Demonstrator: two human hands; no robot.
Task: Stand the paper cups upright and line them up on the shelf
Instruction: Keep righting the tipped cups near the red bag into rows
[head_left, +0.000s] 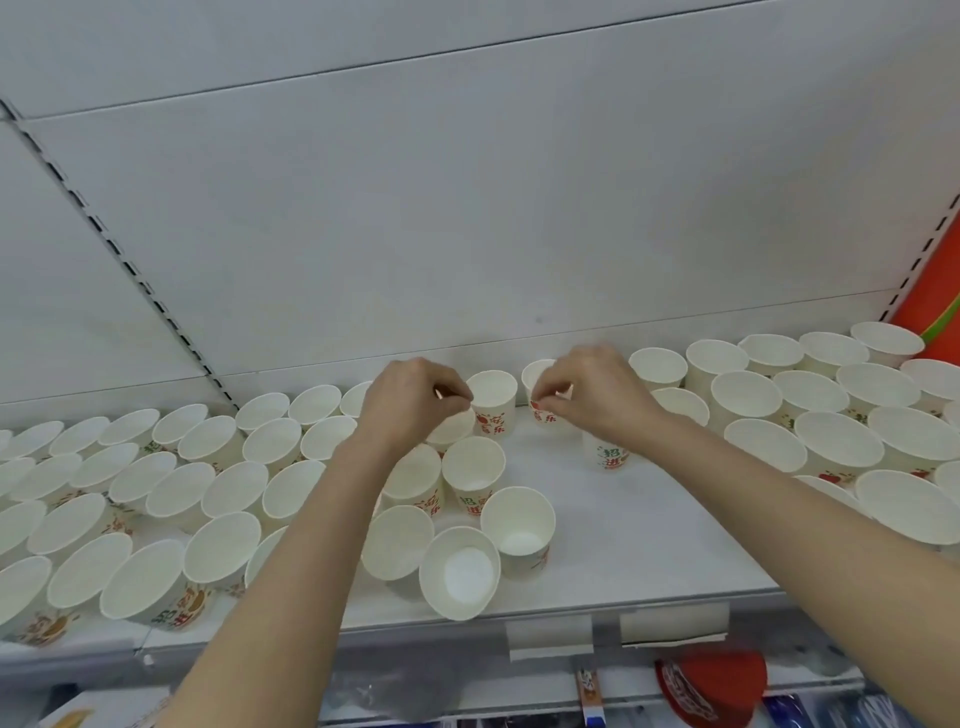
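Observation:
White paper cups with red and green print stand upright on a white shelf (639, 525). Several rows fill the left side (228, 488) and the right side (836, 441). My left hand (410, 405) pinches the left rim of an upright cup (493, 402) near the back wall. My right hand (592, 395) pinches the rim of another upright cup (537, 382) just to the right of it. A small gap of bare shelf separates those two cups. Another cup (608, 457) stands under my right wrist. At the front, one cup (460, 571) tilts towards me.
The white back panel has slotted uprights at left (130, 270) and right (930, 244). A red-orange object (935, 291) leans at the far right. Price-tag holders (550, 639) line the shelf's front edge. Packaged goods, one red (711, 686), lie on the shelf below.

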